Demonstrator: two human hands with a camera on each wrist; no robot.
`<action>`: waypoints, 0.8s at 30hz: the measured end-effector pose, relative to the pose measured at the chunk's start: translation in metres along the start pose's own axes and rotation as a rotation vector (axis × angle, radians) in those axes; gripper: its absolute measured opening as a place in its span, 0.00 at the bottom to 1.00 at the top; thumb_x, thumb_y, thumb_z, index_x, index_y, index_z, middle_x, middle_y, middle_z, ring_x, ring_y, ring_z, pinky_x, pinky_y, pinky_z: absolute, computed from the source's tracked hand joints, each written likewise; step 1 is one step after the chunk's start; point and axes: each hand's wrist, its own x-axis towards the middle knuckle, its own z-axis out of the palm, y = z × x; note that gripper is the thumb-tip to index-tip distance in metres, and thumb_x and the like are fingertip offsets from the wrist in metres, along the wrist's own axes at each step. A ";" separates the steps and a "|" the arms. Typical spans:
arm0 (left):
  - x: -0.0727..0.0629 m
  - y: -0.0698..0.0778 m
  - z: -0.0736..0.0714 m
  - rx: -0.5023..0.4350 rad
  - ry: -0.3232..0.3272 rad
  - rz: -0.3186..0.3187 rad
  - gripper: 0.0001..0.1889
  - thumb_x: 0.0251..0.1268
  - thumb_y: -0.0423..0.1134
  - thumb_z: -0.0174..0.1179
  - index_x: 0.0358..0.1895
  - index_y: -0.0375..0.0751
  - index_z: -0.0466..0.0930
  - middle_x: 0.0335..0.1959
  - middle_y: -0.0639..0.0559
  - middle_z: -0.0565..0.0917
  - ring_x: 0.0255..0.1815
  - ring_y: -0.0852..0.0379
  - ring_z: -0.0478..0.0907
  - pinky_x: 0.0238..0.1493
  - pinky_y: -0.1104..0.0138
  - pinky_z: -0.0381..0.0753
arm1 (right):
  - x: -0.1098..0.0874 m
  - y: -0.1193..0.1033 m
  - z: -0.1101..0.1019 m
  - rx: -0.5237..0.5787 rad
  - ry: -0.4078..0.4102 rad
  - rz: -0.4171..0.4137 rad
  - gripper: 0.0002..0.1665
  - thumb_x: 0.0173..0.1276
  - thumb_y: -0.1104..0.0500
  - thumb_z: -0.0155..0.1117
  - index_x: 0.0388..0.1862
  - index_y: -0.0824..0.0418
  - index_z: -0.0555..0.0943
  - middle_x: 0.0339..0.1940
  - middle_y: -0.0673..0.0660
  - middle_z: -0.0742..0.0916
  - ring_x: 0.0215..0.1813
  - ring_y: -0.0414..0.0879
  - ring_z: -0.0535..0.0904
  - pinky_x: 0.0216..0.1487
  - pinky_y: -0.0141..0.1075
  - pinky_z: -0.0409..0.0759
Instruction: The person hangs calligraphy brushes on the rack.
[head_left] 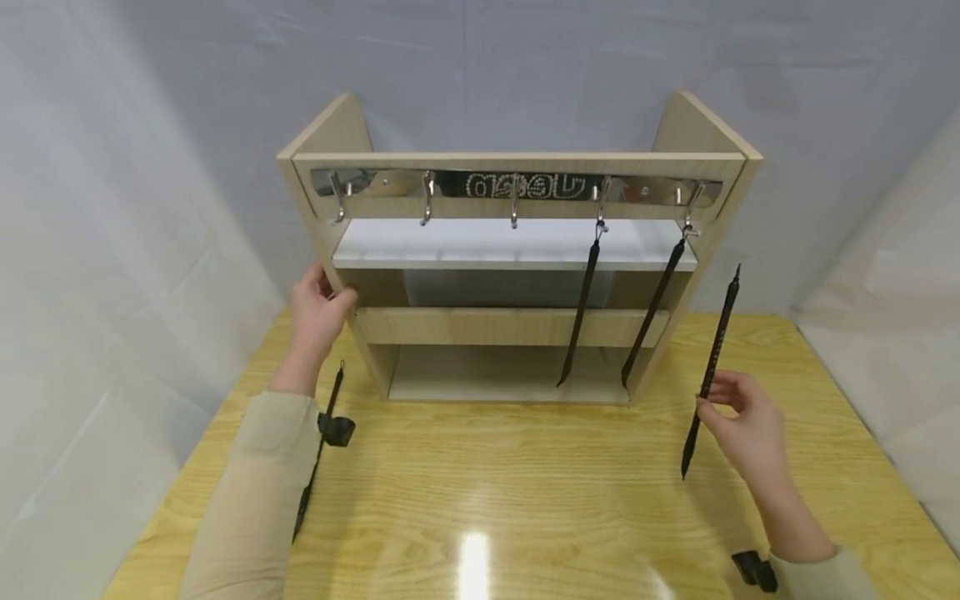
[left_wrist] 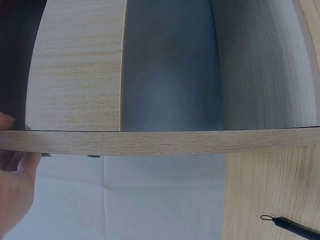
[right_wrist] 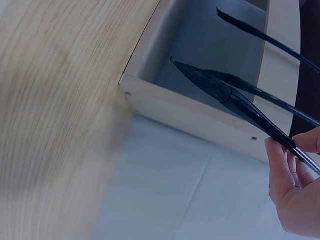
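My right hand point(head_left: 750, 421) pinches a black calligraphy brush point(head_left: 718, 342) at the right of the wooden shelf point(head_left: 480, 327). The brush stands tilted, and its dark bristle tip point(right_wrist: 200, 80) points downward, seen large in the right wrist view. With thumb in front and fingers behind, my left hand point(head_left: 315, 308) grips the shelf's left side panel point(left_wrist: 165, 143). Two more brushes hang by loops from the metal hook rail point(head_left: 420, 183): one brush point(head_left: 583, 308) on the fourth hook, another brush point(head_left: 660, 304) on the rightmost.
A further black brush point(head_left: 335, 392) lies on the wooden table point(head_left: 465, 475) at the left, partly hidden by my left sleeve point(head_left: 258, 492). Three hooks on the rail's left and middle carry nothing. White sheeting point(head_left: 525, 67) hangs behind and at both sides.
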 end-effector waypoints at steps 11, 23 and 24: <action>0.001 0.001 0.000 0.001 -0.003 -0.008 0.25 0.49 0.22 0.48 0.56 0.31 0.66 0.52 0.34 0.72 0.52 0.46 0.69 0.52 0.59 0.72 | -0.002 -0.010 0.013 0.056 -0.017 -0.037 0.19 0.53 0.71 0.58 0.45 0.72 0.71 0.36 0.63 0.80 0.33 0.23 0.69 0.36 0.15 0.70; 0.000 0.001 0.000 0.017 -0.005 -0.023 0.25 0.49 0.22 0.48 0.56 0.30 0.65 0.52 0.36 0.72 0.53 0.44 0.68 0.52 0.59 0.72 | -0.003 -0.023 0.030 0.153 -0.078 -0.062 0.19 0.52 0.74 0.58 0.46 0.73 0.71 0.37 0.64 0.78 0.35 0.26 0.70 0.31 0.18 0.74; 0.000 0.001 0.000 0.013 -0.006 -0.024 0.25 0.49 0.22 0.48 0.56 0.30 0.65 0.52 0.36 0.72 0.53 0.43 0.68 0.52 0.59 0.72 | -0.003 -0.024 0.032 0.160 -0.082 -0.065 0.20 0.52 0.75 0.57 0.46 0.73 0.71 0.37 0.64 0.78 0.35 0.26 0.70 0.31 0.18 0.74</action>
